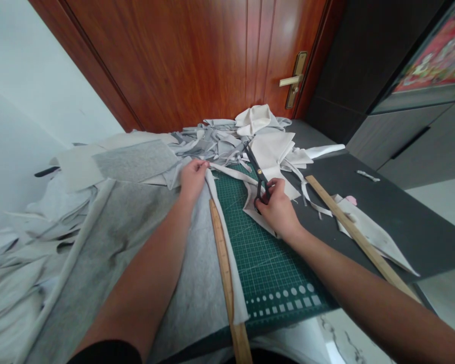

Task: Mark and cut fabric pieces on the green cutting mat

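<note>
- The right hand grips the handles of black scissors, fingers closed through the loops, blades pointing away over the far edge of the green cutting mat.
- The left hand pinches the grey fabric just left of the mat's far corner, fingertips together on its white edge strip.
- A wooden ruler lies along the mat's left edge under that strip; a second wooden stick lies right of the mat.
- Risk, as a judgement: the pinching fingers sit near the blades, and slack cloth could let a cut wander.
- Offcuts pile beyond the mat on a dark tabletop; a wooden door with a brass handle stands behind.
</note>
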{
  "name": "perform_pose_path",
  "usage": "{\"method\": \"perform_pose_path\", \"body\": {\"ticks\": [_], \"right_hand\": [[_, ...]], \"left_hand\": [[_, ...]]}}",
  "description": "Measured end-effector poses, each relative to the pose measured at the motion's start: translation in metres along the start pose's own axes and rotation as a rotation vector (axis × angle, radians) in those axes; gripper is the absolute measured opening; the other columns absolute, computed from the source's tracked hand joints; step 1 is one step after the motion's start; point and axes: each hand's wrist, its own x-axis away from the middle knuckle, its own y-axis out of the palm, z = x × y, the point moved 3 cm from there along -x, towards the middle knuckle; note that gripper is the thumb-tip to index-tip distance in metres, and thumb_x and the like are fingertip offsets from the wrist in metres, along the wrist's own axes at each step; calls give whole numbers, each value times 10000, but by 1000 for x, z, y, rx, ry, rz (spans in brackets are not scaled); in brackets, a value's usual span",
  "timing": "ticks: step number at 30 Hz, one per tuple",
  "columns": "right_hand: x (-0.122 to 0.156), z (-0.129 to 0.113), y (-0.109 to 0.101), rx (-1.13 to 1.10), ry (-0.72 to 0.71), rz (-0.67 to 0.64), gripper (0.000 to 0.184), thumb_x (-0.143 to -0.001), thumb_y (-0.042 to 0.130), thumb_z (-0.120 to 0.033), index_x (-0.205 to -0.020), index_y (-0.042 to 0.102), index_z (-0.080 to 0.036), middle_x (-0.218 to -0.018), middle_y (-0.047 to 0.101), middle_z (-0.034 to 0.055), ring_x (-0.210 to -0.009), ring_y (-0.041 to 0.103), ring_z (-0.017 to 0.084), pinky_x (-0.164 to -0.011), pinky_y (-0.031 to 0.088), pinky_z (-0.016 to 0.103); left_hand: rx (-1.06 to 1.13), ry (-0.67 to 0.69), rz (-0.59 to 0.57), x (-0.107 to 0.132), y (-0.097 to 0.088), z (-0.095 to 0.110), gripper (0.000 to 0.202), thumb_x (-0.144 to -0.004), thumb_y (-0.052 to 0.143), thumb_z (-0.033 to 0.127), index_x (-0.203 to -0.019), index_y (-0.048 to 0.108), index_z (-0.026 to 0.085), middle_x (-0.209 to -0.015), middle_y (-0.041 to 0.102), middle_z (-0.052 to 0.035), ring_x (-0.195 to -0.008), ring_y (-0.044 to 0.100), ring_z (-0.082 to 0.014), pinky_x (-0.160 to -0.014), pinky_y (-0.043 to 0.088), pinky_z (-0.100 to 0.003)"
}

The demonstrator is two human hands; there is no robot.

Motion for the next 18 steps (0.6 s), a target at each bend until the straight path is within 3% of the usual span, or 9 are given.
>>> {"method": "perform_pose_path", "body": {"ticks": [4, 7, 11, 18], "right_hand": [[-3, 11, -16, 25, 5, 53, 417, -786, 618, -303, -1124, 381, -235, -834, 610, 14, -742, 659, 246, -656, 477, 341], [-7, 20, -24, 100, 15, 56, 410, -785, 624, -287, -1125, 404, -222, -854, 622, 37, -757, 653, 253, -670, 473, 347], [-9, 25, -27, 206, -4, 10, 399, -793, 628, -246, -1146, 446, -205, -899, 645, 67, -781, 659, 259, -683, 465, 343], [-3, 16, -22, 335, -49, -52, 361, -850, 570, -193, -1206, 506, -174, -1059, 672, 139, -854, 660, 273, -731, 475, 354]], "left_hand": [[193, -52, -135, -2, -6, -2, 257, -774, 667, 242, -1011, 733, 167, -971, 759, -44, -908, 694, -199, -856, 527, -323], [197, -86, -210, 2, -4, -5, 198, -689, 712, 181, -887, 719, 163, -873, 744, -30, -815, 680, -192, -784, 527, -314], [114, -74, -116, 5, 2, -5, 132, -709, 746, 211, -806, 662, 181, -790, 681, -3, -785, 639, -184, -775, 507, -311], [144, 3, 16, 7, 12, 20, 194, -770, 711, 177, -963, 698, 194, -936, 713, -23, -887, 675, -188, -854, 532, -324]]}}
